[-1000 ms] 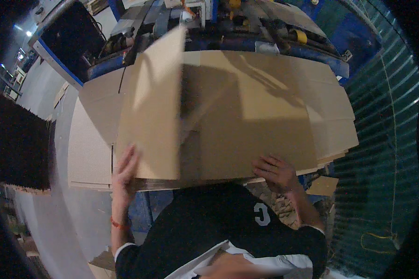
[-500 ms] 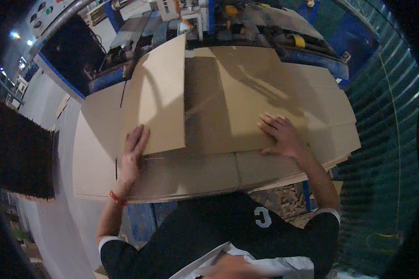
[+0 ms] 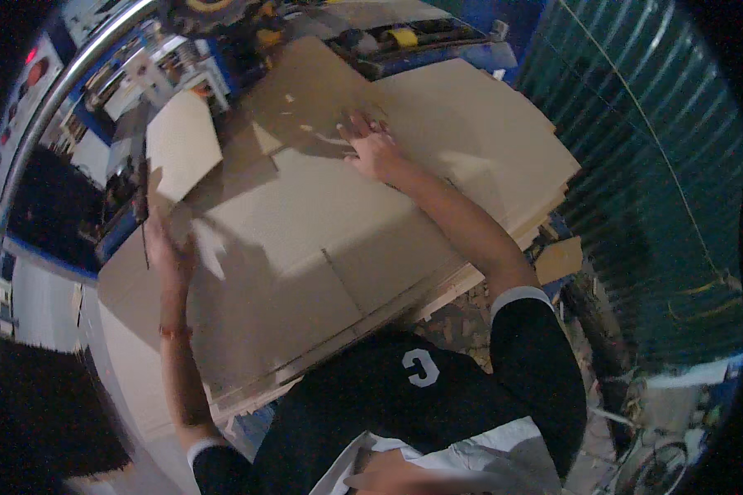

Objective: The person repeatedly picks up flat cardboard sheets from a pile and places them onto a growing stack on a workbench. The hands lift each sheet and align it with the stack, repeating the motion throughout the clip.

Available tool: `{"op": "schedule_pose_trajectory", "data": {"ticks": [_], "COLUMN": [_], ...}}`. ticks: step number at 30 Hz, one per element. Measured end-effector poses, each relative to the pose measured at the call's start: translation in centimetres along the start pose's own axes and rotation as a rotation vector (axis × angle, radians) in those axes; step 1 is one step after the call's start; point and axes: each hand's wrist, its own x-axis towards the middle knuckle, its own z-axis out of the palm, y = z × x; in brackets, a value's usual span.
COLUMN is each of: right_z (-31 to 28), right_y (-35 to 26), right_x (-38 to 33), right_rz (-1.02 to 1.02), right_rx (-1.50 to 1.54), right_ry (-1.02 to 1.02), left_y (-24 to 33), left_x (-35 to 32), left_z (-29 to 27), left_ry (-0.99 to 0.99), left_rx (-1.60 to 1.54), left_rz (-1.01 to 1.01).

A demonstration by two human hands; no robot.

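A brown cardboard sheet (image 3: 314,91) with a raised, folded flap (image 3: 184,147) lies on a stack of larger flat cardboard sheets (image 3: 297,305), its far end at the machine. At the flap's near edge is my left hand (image 3: 169,256), smeared by motion; whether its fingers grip the flap cannot be made out. My right hand (image 3: 374,153) rests with fingers spread on the right part of the folded sheet, holding nothing. An orange band circles my left wrist.
Beyond the stack stands a machine with blue frame parts, rollers and a yellow ring (image 3: 402,37). A metal rail (image 3: 66,91) and control panel are at the far left. Green corrugated sheeting (image 3: 636,165) rises at the right. A dark bristly object (image 3: 41,404) sits at the lower left.
The folded sheet has moved away from me and left in the view, toward the machine. Both hands have followed it forward. The view has turned, so the stack now appears tilted.
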Motion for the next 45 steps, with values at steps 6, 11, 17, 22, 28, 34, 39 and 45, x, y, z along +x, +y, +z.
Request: {"op": "schedule_pose_trajectory", "data": {"ticks": [6,11,17,22,28,34,39,45], "right_z": [-5.9,-4.8,-4.1,-6.1,-13.7,-17.8,-12.5,-9.9], "right_y": [11.1,12.4,12.0,15.7,18.7,8.7,0.0,-0.7], "right_x": [-15.0,-21.5,-20.0,-17.4,-12.9,-17.5,-24.0,-22.2], "right_rz": [0.502,1.151,1.120,0.828,0.804,0.469,0.011,-0.522], "right_rx": [-0.318,-0.170,0.640,0.849,1.335,1.168,0.607,0.461], "right_ry": [0.450,0.150,1.077,1.436,0.984,0.823,0.415,-0.111], "left_y": [-5.2,-9.7,-9.0,-9.7,-10.0,-7.7,-0.3,8.4], "left_x": [-15.0,-24.0,-25.3,-26.5,-25.3,-23.6,-24.4,-17.5], "left_z": [-11.3,-13.1,-14.8,-17.6,-17.6,-17.4,-15.7,-12.0], "left_ry": [0.463,0.267,0.844,1.349,1.068,0.665,0.331,-0.475], "left_rx": [0.021,0.651,-0.078,-0.332,-1.275,-1.176,-0.853,-0.237], "left_rz": [-0.603,-1.215,-1.058,-1.236,-1.172,-1.092,-0.903,-0.092]}}
